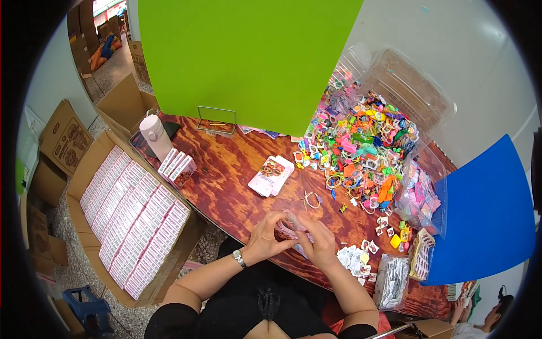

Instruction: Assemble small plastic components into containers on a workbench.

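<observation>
At the table's near edge, the left hand [264, 236] and right hand [319, 243] pinch a small clear packet [293, 225] between their fingertips. Opening it cleanly seems to need a light grip at its mouth. Small cards [355, 259] lie just right. Further in rests a stack of printed cards [271, 175], then the heap of colourful trinkets [361, 148].

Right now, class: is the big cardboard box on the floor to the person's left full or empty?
Full. The cardboard box stands open, packed edge to edge with neat rows of small pink-and-white packs.
</observation>
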`<state>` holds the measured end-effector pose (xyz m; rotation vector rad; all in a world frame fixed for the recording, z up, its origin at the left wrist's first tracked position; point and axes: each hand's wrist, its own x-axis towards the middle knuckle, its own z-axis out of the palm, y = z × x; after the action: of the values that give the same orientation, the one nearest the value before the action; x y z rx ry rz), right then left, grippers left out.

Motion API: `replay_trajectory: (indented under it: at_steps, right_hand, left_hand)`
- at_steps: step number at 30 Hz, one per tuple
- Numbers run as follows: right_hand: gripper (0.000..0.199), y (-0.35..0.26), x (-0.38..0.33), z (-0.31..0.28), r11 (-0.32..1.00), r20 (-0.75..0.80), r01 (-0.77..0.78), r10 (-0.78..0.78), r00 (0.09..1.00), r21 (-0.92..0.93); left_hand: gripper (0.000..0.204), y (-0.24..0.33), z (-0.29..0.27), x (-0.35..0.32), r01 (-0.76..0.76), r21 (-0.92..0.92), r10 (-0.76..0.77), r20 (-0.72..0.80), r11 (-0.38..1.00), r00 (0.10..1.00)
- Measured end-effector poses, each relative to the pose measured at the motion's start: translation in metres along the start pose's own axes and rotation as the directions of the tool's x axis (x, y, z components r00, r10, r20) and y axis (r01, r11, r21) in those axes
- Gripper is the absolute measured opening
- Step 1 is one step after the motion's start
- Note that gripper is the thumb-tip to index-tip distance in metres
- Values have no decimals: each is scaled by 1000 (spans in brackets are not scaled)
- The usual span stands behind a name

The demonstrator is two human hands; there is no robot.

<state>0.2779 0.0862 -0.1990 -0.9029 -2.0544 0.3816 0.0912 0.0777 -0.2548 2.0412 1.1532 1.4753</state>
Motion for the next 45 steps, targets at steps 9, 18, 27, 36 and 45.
replay_trajectory:
  at_steps: [9, 18, 27, 36, 45]
  right_hand:
    - [25, -14, 12, -8, 947, 48, -213, 207, 977, 239]
    - [23, -29, 19, -5, 942, 50, -318, 314, 948, 105]
    - [31, -33, 17, 4, 996, -10, -59, 59, 998, -69]
    - [39, -26, 5, 9, 989, -36, -138, 140, 989, 57]
    - [43, -22, -7, 16, 988, -38, -147, 148, 988, 38]
  left_hand:
    - [90, 3, -1, -1, 25, 43, -24, -12, 999, 1000]
    - [85, 1, -2, -1, -62, 95, 67, -52, 993, 996]
    - [99, 10, -7, 2, -19, 193, 14, 27, 981, 1000]
    - [114, 12, -5, -2, 36, 305, -57, 62, 952, 996]
    - [115, 12, 0, -4, 27, 280, -44, 55, 960, 997]
